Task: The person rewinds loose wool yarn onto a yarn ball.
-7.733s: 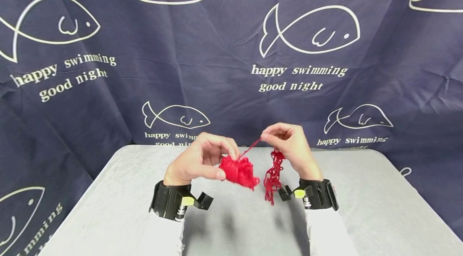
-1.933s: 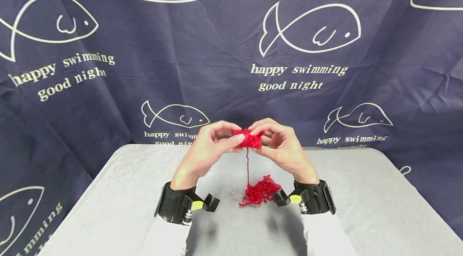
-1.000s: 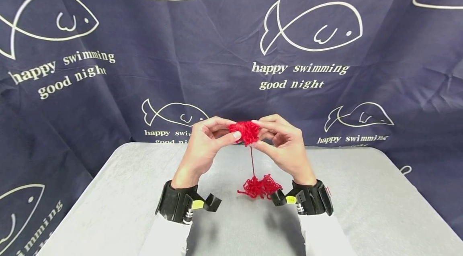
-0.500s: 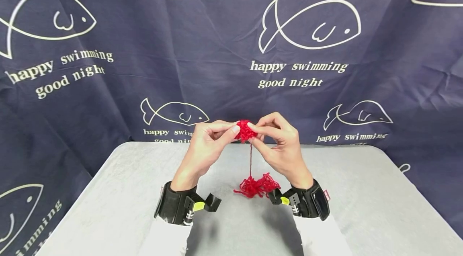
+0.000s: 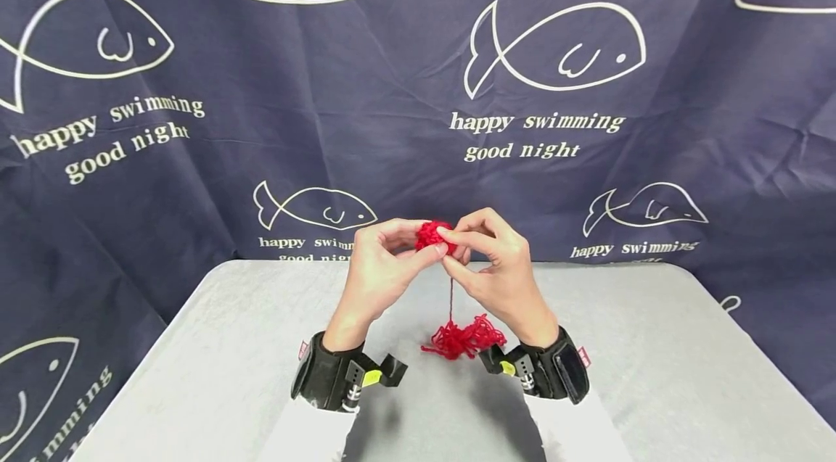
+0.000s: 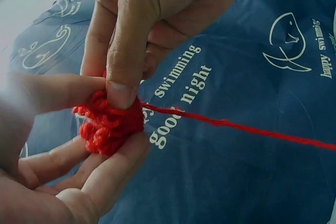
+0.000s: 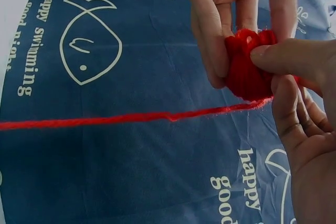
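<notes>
A small ball of red yarn (image 5: pixel 432 233) is held up over the far part of the table, between both hands. My left hand (image 5: pixel 382 266) grips it from the left, thumb on the near side and fingers behind. From the right, my right hand (image 5: pixel 499 266) pinches the ball, and its thumb presses the wound strands in the right wrist view. A single red strand (image 6: pixel 226 123) runs from the ball, and in the head view it hangs down to a loose tangle of red yarn (image 5: pixel 464 337) on the table.
The grey table (image 5: pixel 228 360) lies beneath both forearms. Behind it hangs a dark blue cloth (image 5: pixel 405 85) printed with white fish and lettering. Each wrist wears a black strap, the left strap (image 5: pixel 329 371) and right strap (image 5: pixel 555 364), with a small camera mount.
Earlier, my right hand drew a strand out from the bundle and held the tangle up. Now the tangle lies on the table, and both hands hold the ball, turned and more compact.
</notes>
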{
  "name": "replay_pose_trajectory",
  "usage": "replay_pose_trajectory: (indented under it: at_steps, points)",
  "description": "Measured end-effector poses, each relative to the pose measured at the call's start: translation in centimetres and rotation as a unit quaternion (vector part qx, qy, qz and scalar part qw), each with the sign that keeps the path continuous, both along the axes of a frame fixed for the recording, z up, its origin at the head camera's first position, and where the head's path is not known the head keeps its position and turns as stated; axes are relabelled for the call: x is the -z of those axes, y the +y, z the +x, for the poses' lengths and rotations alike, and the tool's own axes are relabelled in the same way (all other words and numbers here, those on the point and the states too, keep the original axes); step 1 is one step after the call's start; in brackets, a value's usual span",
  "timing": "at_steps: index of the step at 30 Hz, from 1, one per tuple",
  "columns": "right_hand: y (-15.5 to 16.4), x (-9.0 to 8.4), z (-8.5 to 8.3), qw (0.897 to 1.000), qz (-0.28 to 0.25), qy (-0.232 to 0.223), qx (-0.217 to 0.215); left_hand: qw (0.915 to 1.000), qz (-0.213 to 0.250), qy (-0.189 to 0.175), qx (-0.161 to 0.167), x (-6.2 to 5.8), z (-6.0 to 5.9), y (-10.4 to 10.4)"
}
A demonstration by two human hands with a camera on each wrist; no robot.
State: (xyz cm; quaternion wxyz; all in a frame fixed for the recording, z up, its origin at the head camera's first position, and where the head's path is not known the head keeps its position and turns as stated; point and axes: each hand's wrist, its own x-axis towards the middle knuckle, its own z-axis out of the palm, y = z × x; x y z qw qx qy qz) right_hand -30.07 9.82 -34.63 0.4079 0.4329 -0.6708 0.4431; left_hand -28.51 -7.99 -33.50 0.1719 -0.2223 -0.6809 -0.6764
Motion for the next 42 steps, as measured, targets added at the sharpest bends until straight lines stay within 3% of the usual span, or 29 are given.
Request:
replay_pose_trajectory:
  at_steps: [6, 10, 14, 17, 20, 22, 30, 37, 42]
  points:
    - [-0.1, 0.0, 0.0, 0.999, 0.026, 0.013, -0.016, 0.9974, -0.032, 0.026, -0.058, 0.1, 0.0, 0.2]
    - [-0.1, -0.1, 0.0, 0.999, 0.026, -0.006, -0.025, 0.9971, -0.027, 0.037, -0.061, 0.2, -0.3, 0.0]
    - [0.2, 0.0, 0.0, 0.996, 0.005, -0.063, -0.065, 0.9998, -0.001, 0.018, -0.013, 0.1, -0.5, -0.3]
    - [0.4, 0.1, 0.0, 0.992, -0.013, -0.092, -0.088, 0.9975, 0.025, -0.025, 0.061, -0.1, -0.3, -0.2]
    - [0.4, 0.2, -0.1, 0.994, -0.011, -0.080, -0.068, 0.9896, 0.040, -0.062, 0.123, -0.2, -0.1, -0.1]
    - [0.4, 0.2, -0.1, 0.997, -0.003, -0.064, -0.048, 0.9867, 0.040, -0.074, 0.139, -0.2, 0.0, 0.0]
    - [0.5, 0.2, -0.4, 0.997, 0.021, -0.062, -0.031, 0.9875, 0.048, -0.097, 0.115, 0.0, 0.0, -0.3]
    - [0.6, 0.1, -0.6, 0.996, 0.022, -0.071, -0.044, 0.9921, 0.038, -0.079, 0.089, -0.2, 0.0, -0.5]
    - [1.0, 0.0, -0.8, 0.995, 0.017, -0.090, -0.050, 0.9914, 0.052, -0.075, 0.094, -0.3, -0.2, -0.6]
